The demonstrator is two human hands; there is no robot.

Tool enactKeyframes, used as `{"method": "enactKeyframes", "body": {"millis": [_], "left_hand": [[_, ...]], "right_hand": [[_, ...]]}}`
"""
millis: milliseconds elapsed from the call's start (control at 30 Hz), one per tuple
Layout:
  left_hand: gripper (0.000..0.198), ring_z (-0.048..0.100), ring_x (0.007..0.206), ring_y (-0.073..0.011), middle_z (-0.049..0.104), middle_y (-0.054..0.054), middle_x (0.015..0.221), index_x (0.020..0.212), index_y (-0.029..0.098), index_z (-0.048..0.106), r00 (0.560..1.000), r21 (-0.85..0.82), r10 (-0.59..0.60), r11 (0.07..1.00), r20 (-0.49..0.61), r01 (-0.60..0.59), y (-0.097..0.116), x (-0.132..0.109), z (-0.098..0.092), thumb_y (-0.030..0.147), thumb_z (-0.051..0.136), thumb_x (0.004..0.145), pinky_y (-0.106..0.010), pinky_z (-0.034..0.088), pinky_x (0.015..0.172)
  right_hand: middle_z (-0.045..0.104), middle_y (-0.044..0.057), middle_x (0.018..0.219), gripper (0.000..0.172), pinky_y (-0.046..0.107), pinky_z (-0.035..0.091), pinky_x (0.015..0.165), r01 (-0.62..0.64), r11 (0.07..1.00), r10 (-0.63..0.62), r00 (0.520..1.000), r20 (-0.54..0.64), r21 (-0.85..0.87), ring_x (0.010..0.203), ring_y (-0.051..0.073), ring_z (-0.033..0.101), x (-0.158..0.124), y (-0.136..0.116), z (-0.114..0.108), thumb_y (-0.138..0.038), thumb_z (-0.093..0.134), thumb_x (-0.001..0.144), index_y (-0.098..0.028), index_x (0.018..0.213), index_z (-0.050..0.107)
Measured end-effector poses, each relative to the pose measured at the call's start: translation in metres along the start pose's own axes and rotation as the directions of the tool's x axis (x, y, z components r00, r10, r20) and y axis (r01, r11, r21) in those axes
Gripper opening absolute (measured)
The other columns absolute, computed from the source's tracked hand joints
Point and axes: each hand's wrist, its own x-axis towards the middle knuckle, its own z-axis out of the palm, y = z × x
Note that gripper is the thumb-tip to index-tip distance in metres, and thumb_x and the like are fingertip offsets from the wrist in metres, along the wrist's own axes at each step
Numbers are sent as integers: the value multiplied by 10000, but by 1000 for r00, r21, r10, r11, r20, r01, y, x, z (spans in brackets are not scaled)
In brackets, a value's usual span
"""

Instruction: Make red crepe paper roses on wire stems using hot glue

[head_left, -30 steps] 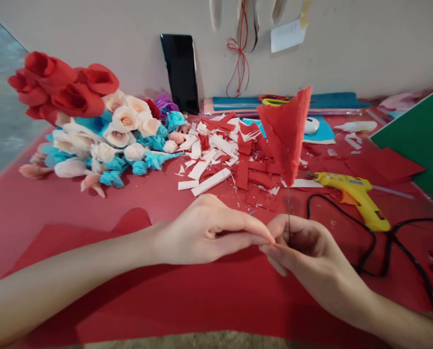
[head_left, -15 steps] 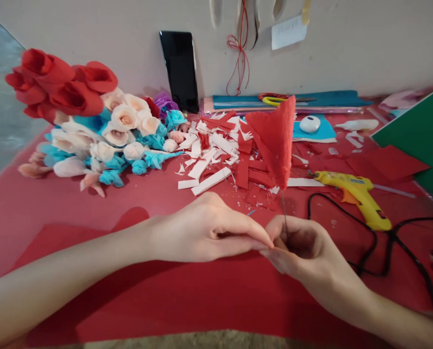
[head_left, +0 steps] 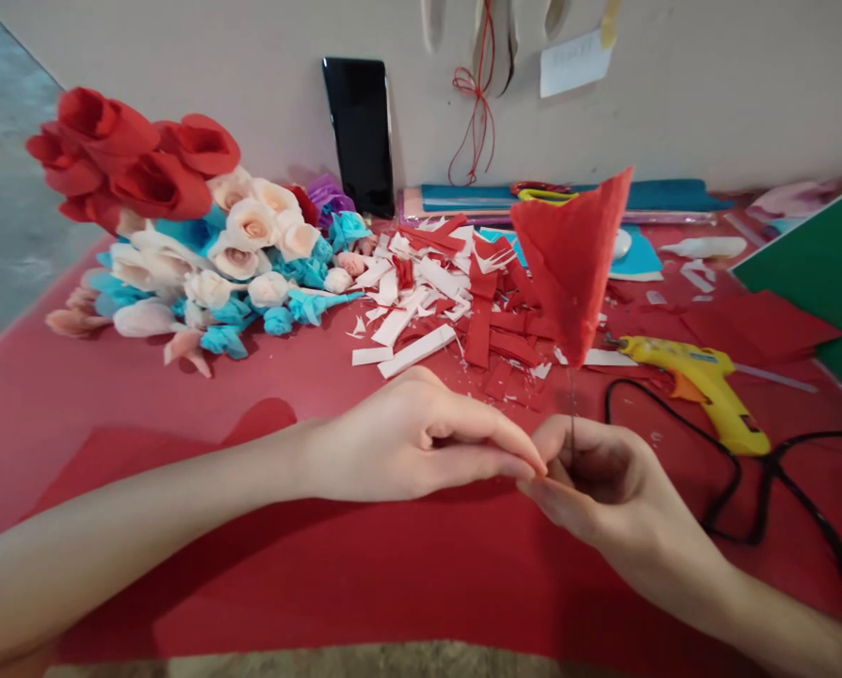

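Observation:
My right hand [head_left: 605, 480] is closed around a thin wire stem [head_left: 574, 395], which stands nearly upright. At the top of the stem is a red crepe paper flower [head_left: 569, 259], a cone flaring upward with a folded edge. My left hand [head_left: 421, 443] is closed in a pinch, its fingertips meeting those of my right hand just left of the stem. Whatever lies between the left fingertips is too small or hidden to make out. Both hands are above the red tabletop [head_left: 308, 584].
Red, cream and blue paper flowers [head_left: 251, 226] are heaped at the left. White and red paper scraps [head_left: 417, 350] litter the middle. A yellow glue gun [head_left: 704, 377] with a black cord [head_left: 760, 508] lies at the right. Behind, a phone [head_left: 359, 137] leans on the wall.
The red flower has turned on its stem and now shows a wider face. The whole view has shifted slightly; both hands keep their fingertips together.

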Motion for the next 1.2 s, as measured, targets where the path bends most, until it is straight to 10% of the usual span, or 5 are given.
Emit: {"method": "enactKeyframes", "body": {"millis": [500, 867, 1200], "left_hand": [[205, 404, 433, -87, 535, 15, 488, 788, 117, 622, 932, 513, 351, 787, 87, -344, 1, -6, -3, 139, 430, 857, -235, 273, 451], [110, 427, 463, -54, 522, 69, 553, 891, 205, 527, 999, 405, 52, 913, -7, -44, -1, -4, 1, 243, 424, 878, -156, 335, 495], [177, 423, 558, -84, 450, 34, 678, 831, 184, 370, 968, 253, -253, 935, -9, 247, -7, 3, 0, 274, 245, 919, -198, 348, 530]], "right_hand": [[389, -79, 465, 198, 95, 239, 398, -9, 1000, 9, 1000, -3, 8, 426, -2, 282, 0, 0, -1, -33, 670, 608, -132, 591, 500], [379, -85, 453, 197, 116, 221, 401, -11, 1000, 10, 1000, 14, 21, 418, 3, 273, 0, -2, 0, -53, 666, 642, -147, 608, 497], [335, -69, 492, 160, 175, 210, 433, 1, 987, -2, 1000, 5, 161, 447, 28, 272, 4, 2, -7, -272, 602, 772, -164, 692, 514]]}}
